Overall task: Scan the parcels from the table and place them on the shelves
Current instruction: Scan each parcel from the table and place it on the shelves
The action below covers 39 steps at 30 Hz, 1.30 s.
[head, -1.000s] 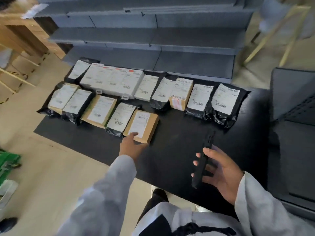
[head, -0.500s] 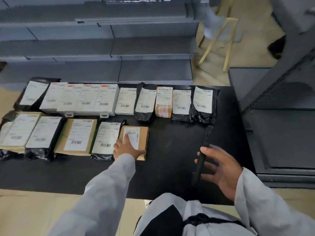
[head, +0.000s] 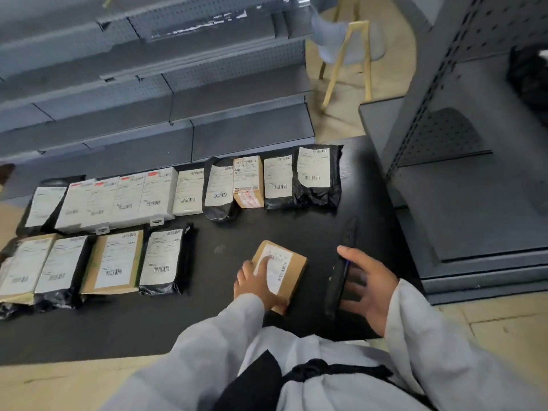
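Note:
A small brown cardboard parcel (head: 286, 268) with a white label lies on the black table (head: 311, 229), apart from the rows. My left hand (head: 256, 284) grips it from the near side, thumb over the label. My right hand (head: 369, 287) holds a long black scanner (head: 341, 271) upright beside the parcel, thumb on its side. Two rows of several labelled parcels lie to the left and behind, among them a black bag (head: 166, 261) and a taped brown box (head: 248, 180).
Grey metal shelves (head: 178, 108) run along the far side of the table. A second grey shelf unit (head: 474, 188) stands close on the right. A wooden stool (head: 347, 54) stands on the beige floor between them.
My left hand has taken the small brown parcel out of the front row and drawn it right, toward the scanner. The view has swung to the right.

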Motion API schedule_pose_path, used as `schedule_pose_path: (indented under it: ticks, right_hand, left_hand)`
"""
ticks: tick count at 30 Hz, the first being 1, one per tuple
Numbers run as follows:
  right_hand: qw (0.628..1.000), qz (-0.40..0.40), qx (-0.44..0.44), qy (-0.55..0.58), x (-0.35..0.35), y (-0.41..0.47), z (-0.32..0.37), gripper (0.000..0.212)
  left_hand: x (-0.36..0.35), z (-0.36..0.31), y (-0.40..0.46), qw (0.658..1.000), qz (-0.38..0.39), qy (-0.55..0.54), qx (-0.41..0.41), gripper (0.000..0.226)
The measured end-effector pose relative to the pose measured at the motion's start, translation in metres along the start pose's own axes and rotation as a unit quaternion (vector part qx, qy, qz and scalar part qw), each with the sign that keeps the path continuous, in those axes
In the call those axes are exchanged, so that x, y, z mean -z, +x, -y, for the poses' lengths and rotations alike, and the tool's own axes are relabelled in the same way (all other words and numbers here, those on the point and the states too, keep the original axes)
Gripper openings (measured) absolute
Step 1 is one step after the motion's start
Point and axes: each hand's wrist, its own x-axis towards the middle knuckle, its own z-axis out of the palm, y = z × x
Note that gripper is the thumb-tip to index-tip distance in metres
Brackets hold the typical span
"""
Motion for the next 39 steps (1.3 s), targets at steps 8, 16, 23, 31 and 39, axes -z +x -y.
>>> schedule_pose_path:
  ticks: [8,16,23,31,39]
  right_hand:
    - [0.995,0.013,-0.081,-0.049,0.009,-0.007,-0.018,0.041]
    - [0.985,0.004,-0.115,-0.127,-0.055,-0.014,-0.028,0.028]
    - [0.966,0.035,-0.251,-0.056,-0.126,0.008,-0.068,0.068]
    - [0.96,-0.031,-0.278,0.029,-0.159,0.025,-0.117,0.08]
    - [0.955,-0.073,-0.28,0.059,-0.153,0.011,-0.141,0.079]
  left_hand:
    - [-0.011,0.004,-0.003,0.999,-0.029,-0.024,0.031,0.128]
    - [0.01,0.062,0.022,0.999,-0.022,0.012,-0.044,0.127]
    - [0.044,0.116,0.061,0.981,0.021,0.094,-0.169,0.141]
    - [0.063,0.124,0.09,0.919,0.101,0.2,-0.324,0.14]
    - [0.057,0.122,0.095,0.912,0.099,0.199,-0.344,0.134]
